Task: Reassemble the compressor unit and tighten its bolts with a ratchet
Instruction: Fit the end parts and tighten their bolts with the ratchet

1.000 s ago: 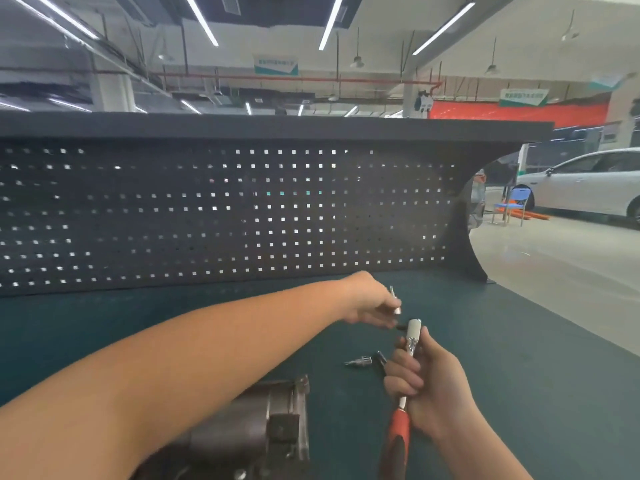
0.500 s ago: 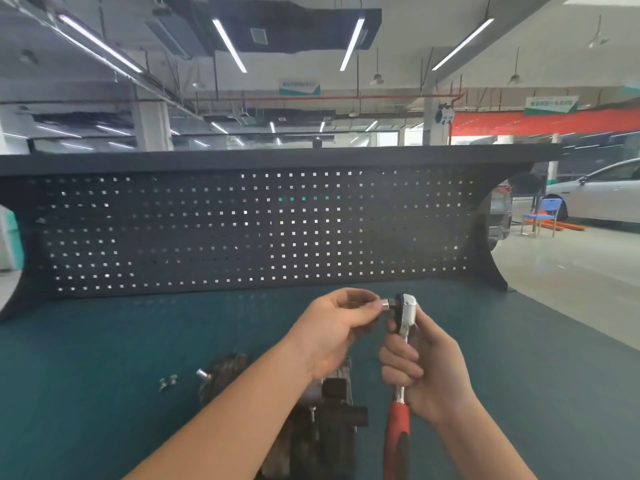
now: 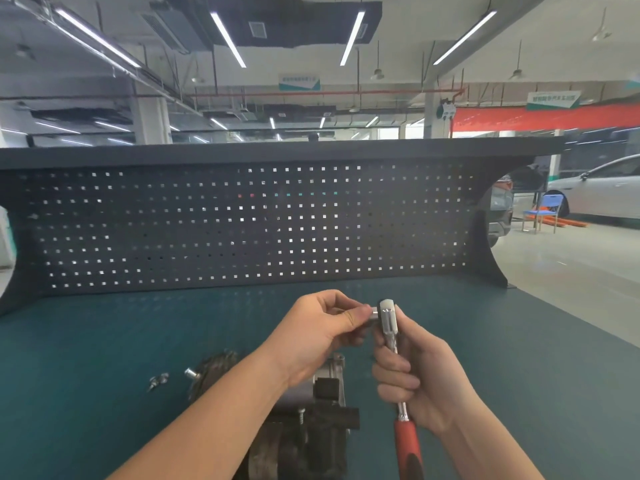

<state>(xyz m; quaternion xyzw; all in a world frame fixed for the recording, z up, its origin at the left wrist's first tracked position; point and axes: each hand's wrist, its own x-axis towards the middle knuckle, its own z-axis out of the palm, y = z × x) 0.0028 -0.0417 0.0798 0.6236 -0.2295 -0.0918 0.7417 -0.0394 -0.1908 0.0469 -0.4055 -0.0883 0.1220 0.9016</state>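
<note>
Overhead signs carry writing too blurred to read. The right hand (image 3: 420,375) grips the ratchet (image 3: 393,344) upright by its shaft; the red handle runs off the bottom edge. The left hand (image 3: 320,336) pinches a small socket (image 3: 373,312), mostly hidden by fingers, against the ratchet head, as half a second ago. The compressor unit (image 3: 311,427) lies on the green bench (image 3: 104,341) below, partly covered by the left forearm.

Ratchet (image 3: 391,332): chrome shank, red-black grip, held upright above green bench, head up. Small silver socket (image 3: 374,313) touching head's left side. Compressor unit (image 3: 311,427): dark, grimy metal body lying on bench below. Loose bolts (image 3: 157,381) left of it.
</note>
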